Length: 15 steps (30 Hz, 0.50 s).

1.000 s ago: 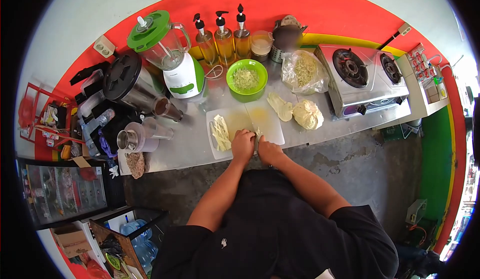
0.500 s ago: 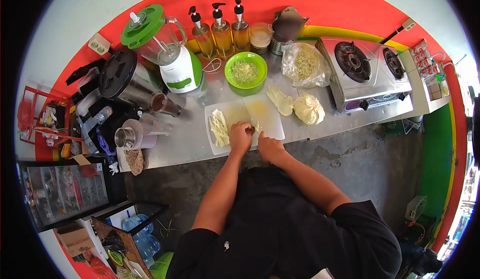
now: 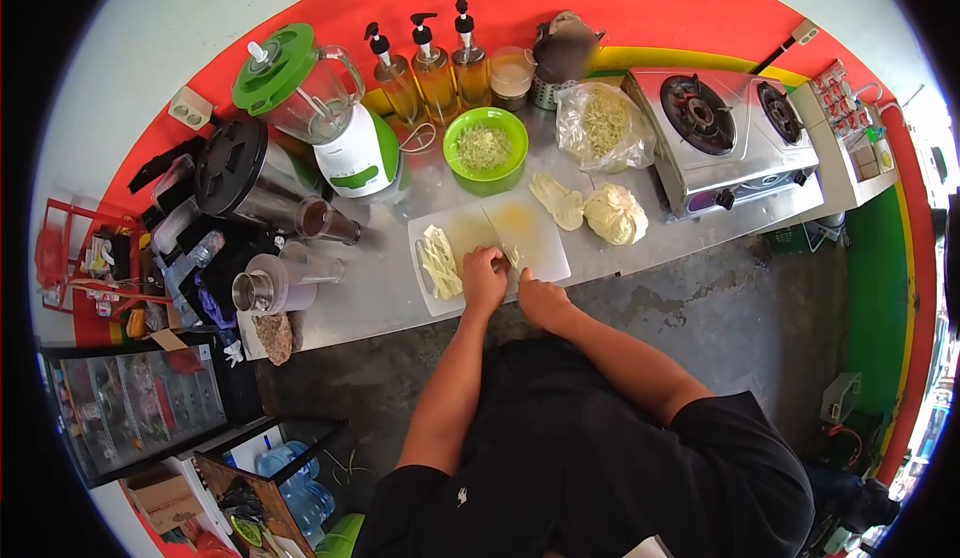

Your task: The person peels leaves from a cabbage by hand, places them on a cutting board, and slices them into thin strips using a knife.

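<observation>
- Noting metal worktop (image 3: 380,291), white cutting board (image 3: 548,256) on it.
- Cabbage head (image 3: 616,215): right of board, apart from both hands.
- Cabbage strips (image 3: 440,262): on board, just left of left hand (image 3: 485,275).
- Left hand: fingers curled; contents hidden, cannot tell.
- Right hand (image 3: 543,302): clenched on knife (image 3: 513,277), mostly hidden.
- Pale shreds (image 3: 515,256): on board, just ahead, between hands.

Left forearm (image 3: 440,383) reaching forward over the bench's (image 3: 385,288) near edge; right forearm (image 3: 630,353) slanting in from its own side, both converging. Left grip (image 3: 485,273) lying slightly farther in from the edge, knuckles up, fingers curling. Right grip (image 3: 543,303) forming a fist, one digit pointing forward. Grips resting near each other, apart.
</observation>
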Each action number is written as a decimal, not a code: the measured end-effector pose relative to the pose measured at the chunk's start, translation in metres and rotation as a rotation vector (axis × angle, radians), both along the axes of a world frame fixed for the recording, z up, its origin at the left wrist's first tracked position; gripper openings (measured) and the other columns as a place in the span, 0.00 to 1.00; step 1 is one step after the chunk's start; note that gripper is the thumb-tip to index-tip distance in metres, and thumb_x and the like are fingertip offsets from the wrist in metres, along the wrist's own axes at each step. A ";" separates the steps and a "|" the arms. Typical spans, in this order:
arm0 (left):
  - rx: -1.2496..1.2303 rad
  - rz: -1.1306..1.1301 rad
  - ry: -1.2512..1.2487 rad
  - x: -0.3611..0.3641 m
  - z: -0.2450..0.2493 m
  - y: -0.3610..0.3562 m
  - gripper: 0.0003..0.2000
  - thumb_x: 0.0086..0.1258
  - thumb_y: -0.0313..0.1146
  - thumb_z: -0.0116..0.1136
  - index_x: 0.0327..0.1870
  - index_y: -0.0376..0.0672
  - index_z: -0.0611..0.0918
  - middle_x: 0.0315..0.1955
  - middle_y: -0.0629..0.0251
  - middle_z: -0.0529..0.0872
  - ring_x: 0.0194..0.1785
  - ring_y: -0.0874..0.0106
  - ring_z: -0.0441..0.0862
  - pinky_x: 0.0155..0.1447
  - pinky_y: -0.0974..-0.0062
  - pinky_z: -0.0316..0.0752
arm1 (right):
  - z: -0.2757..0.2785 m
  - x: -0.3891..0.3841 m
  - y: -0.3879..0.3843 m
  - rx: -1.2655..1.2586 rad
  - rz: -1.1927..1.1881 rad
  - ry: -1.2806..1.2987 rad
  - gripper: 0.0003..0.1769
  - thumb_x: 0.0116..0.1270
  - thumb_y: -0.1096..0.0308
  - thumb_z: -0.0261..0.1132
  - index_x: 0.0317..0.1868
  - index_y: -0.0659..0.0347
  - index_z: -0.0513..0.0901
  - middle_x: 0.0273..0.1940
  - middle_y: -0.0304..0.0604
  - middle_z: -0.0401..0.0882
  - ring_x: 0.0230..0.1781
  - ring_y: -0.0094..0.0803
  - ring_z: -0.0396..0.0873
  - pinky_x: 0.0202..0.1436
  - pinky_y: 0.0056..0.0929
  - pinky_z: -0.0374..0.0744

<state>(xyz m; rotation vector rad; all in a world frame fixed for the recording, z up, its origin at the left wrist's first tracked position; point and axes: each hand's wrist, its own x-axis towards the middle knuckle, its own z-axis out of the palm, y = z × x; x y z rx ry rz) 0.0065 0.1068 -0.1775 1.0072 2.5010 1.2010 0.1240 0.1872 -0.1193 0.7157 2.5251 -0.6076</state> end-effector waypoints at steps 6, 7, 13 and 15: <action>-0.032 -0.013 -0.054 0.002 0.010 -0.002 0.04 0.62 0.26 0.67 0.34 0.40 0.84 0.35 0.58 0.83 0.45 0.52 0.77 0.50 0.56 0.74 | 0.011 -0.013 0.008 0.020 0.058 -0.064 0.17 0.70 0.69 0.61 0.54 0.68 0.70 0.42 0.59 0.89 0.46 0.52 0.90 0.49 0.46 0.86; -0.028 -0.020 -0.047 0.002 0.010 -0.003 0.04 0.62 0.26 0.67 0.34 0.40 0.83 0.35 0.58 0.83 0.45 0.52 0.77 0.50 0.55 0.74 | 0.014 -0.014 0.008 0.023 0.079 -0.088 0.17 0.70 0.69 0.62 0.54 0.68 0.70 0.42 0.59 0.89 0.46 0.52 0.90 0.50 0.46 0.86; 0.011 -0.001 -0.030 0.002 0.004 -0.003 0.05 0.61 0.26 0.68 0.34 0.40 0.83 0.35 0.58 0.83 0.45 0.52 0.77 0.50 0.56 0.73 | 0.010 -0.015 0.006 -0.036 0.020 -0.084 0.19 0.68 0.72 0.62 0.54 0.69 0.68 0.46 0.63 0.88 0.51 0.56 0.88 0.54 0.50 0.84; -0.002 -0.027 -0.050 0.001 0.006 -0.004 0.05 0.61 0.26 0.68 0.35 0.40 0.83 0.35 0.58 0.83 0.45 0.52 0.77 0.50 0.55 0.73 | 0.019 -0.019 0.013 -0.040 0.045 -0.106 0.19 0.67 0.72 0.62 0.55 0.69 0.68 0.46 0.64 0.88 0.51 0.56 0.88 0.54 0.49 0.84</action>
